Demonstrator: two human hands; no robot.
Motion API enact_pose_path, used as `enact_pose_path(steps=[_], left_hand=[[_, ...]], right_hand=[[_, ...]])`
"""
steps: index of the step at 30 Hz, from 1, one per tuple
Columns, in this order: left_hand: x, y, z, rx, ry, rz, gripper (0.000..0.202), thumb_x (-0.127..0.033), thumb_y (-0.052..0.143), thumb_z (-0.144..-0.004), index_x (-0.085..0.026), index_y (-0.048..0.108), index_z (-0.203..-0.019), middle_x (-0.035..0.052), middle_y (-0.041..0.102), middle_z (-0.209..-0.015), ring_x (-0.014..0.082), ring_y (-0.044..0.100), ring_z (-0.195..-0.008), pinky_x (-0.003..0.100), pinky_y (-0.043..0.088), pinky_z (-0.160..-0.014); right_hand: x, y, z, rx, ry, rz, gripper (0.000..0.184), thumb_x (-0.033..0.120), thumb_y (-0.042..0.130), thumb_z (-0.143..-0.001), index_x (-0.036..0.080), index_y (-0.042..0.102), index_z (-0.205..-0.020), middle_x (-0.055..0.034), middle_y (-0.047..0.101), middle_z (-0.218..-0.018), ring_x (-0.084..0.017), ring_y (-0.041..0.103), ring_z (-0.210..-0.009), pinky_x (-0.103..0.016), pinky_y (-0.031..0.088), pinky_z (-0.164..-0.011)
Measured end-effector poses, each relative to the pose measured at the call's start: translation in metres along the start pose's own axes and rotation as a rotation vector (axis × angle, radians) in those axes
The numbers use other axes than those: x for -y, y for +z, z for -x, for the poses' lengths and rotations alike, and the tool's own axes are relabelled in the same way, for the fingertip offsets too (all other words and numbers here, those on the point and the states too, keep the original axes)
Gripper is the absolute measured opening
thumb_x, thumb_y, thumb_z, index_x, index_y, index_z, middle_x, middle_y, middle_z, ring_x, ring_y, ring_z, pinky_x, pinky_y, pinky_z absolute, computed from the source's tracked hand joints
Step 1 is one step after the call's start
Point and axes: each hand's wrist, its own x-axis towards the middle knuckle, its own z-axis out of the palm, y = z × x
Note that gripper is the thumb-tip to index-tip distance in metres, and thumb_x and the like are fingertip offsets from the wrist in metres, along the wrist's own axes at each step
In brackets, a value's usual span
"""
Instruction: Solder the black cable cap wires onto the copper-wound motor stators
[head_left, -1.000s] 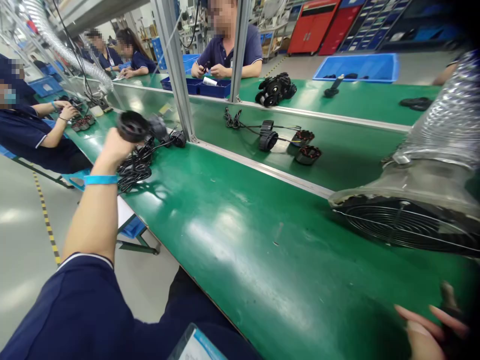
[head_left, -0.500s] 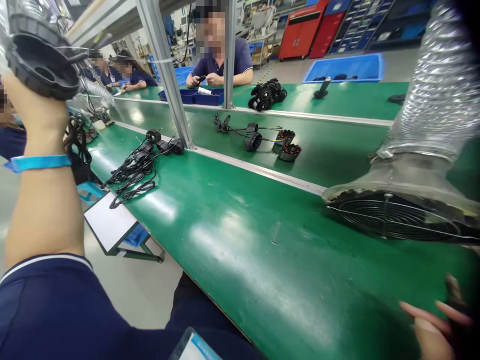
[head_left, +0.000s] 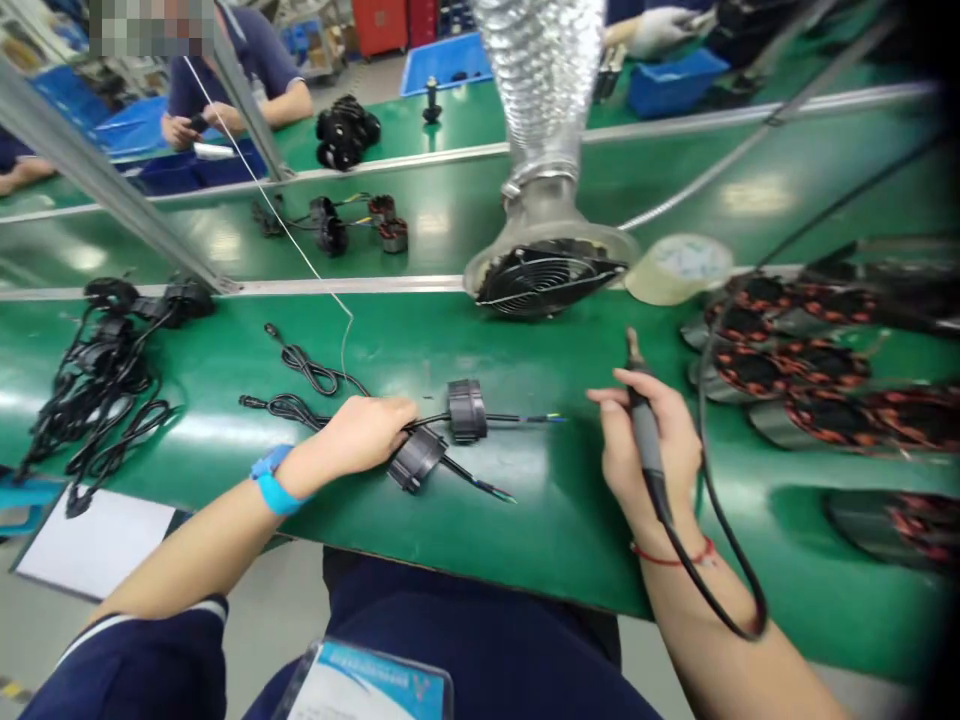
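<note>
My left hand [head_left: 365, 433], with a blue wristband, rests on the green bench, its fingers curled over the black cables of two round black wired parts [head_left: 442, 432] lying just to its right. The cables' bare coloured ends [head_left: 551, 418] point right. My right hand [head_left: 646, 447] is closed around a black soldering iron [head_left: 640, 415], held upright like a pen with its tip up, its black cord looping down past my wrist. The iron stands a short way to the right of the cable ends.
A fume extractor hood [head_left: 545, 270] on a silver duct stands behind, with a tape roll [head_left: 679, 268] beside it. Copper-wound stators [head_left: 795, 365] fill the right side. A heap of black cabled parts [head_left: 105, 370] lies at the left. A person [head_left: 225, 75] works across the bench.
My left hand came down from holding a round black part up at the left to the bench in front of me. The view swung right; my right hand now shows the soldering iron.
</note>
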Motion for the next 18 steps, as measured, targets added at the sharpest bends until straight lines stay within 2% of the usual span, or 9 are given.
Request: enact_pose_path(steps=[3,5,7,9,11,13,15,17,18], left_hand=[[-0.004,-0.019,-0.015,0.08,0.201,0.295,0.022,-0.017,0.049,-0.086,-0.017,0.063,-0.104,0.0056,0.064,-0.107,0.0175,0.062,-0.091,0.026,0.045,-0.075],[-0.005,-0.029,-0.027,0.195,0.244,0.535,0.027,-0.019,0.051,-0.084,-0.018,0.064,-0.108,0.0032,0.066,-0.105,0.0151,0.06,-0.091,0.023,0.044,-0.078],[-0.009,-0.034,-0.042,0.308,0.209,0.674,0.028,-0.033,0.053,-0.086,-0.016,0.066,-0.103,0.0015,0.066,-0.092,0.0133,0.058,-0.079,0.021,0.041,-0.067],[-0.013,-0.033,-0.055,0.377,0.212,0.705,0.035,-0.046,0.054,-0.086,-0.014,0.067,-0.091,0.0002,0.062,-0.075,0.0115,0.051,-0.066,0.021,0.035,-0.057],[-0.013,-0.032,-0.063,0.373,0.253,0.717,0.033,-0.044,0.054,-0.085,-0.013,0.064,-0.079,-0.0004,0.056,-0.067,0.01,0.045,-0.06,0.021,0.032,-0.054],[-0.003,-0.036,-0.06,0.32,0.24,0.78,0.03,-0.04,0.055,-0.083,-0.013,0.062,-0.074,-0.0001,0.055,-0.065,0.0099,0.044,-0.06,0.021,0.033,-0.055],[0.015,-0.043,-0.045,0.221,0.153,0.873,0.03,-0.043,0.058,-0.081,-0.014,0.062,-0.071,0.0011,0.057,-0.065,0.0111,0.048,-0.061,0.023,0.038,-0.059],[0.032,-0.051,-0.02,0.123,0.069,0.912,0.033,-0.048,0.062,-0.077,-0.015,0.065,-0.071,0.0031,0.061,-0.067,0.0138,0.053,-0.064,0.026,0.044,-0.063],[0.037,-0.054,-0.005,0.109,0.042,0.894,0.037,-0.052,0.064,-0.076,-0.016,0.066,-0.069,0.0039,0.062,-0.066,0.015,0.054,-0.063,0.027,0.046,-0.062]], right_hand=[[0.0,-0.002,0.0,0.004,-0.004,-0.016,0.029,0.03,0.053,-0.087,0.019,0.06,-0.113,-0.0066,0.072,-0.089,-0.02,0.068,-0.084,-0.039,0.052,-0.084],[0.002,-0.003,0.0,0.012,-0.005,-0.023,0.028,0.028,0.053,-0.087,0.02,0.059,-0.113,-0.0065,0.071,-0.09,-0.02,0.067,-0.084,-0.039,0.053,-0.083],[0.003,-0.004,-0.001,0.02,0.003,-0.029,0.027,0.028,0.052,-0.088,0.021,0.058,-0.114,-0.0065,0.071,-0.091,-0.02,0.067,-0.085,-0.039,0.053,-0.084],[0.004,-0.005,-0.001,0.018,0.01,-0.027,0.027,0.028,0.052,-0.088,0.022,0.057,-0.114,-0.0062,0.07,-0.092,-0.02,0.067,-0.086,-0.04,0.053,-0.086],[0.003,-0.006,-0.002,0.0,0.013,-0.023,0.027,0.027,0.051,-0.089,0.022,0.057,-0.115,-0.0059,0.07,-0.091,-0.02,0.066,-0.087,-0.04,0.052,-0.089],[0.003,-0.006,-0.002,-0.022,0.012,-0.026,0.027,0.027,0.05,-0.089,0.023,0.056,-0.116,-0.0058,0.07,-0.092,-0.019,0.066,-0.088,-0.04,0.052,-0.09],[0.002,-0.007,-0.002,-0.038,0.005,-0.036,0.028,0.028,0.049,-0.091,0.023,0.055,-0.118,-0.0057,0.069,-0.093,-0.019,0.066,-0.088,-0.039,0.053,-0.089],[0.001,-0.008,-0.004,-0.056,-0.012,-0.041,0.027,0.029,0.048,-0.093,0.023,0.055,-0.118,-0.0053,0.069,-0.092,-0.019,0.066,-0.087,-0.038,0.053,-0.087],[0.001,-0.008,-0.005,-0.065,-0.022,-0.039,0.026,0.029,0.048,-0.094,0.023,0.055,-0.118,-0.0051,0.069,-0.091,-0.018,0.066,-0.087,-0.037,0.053,-0.086]])
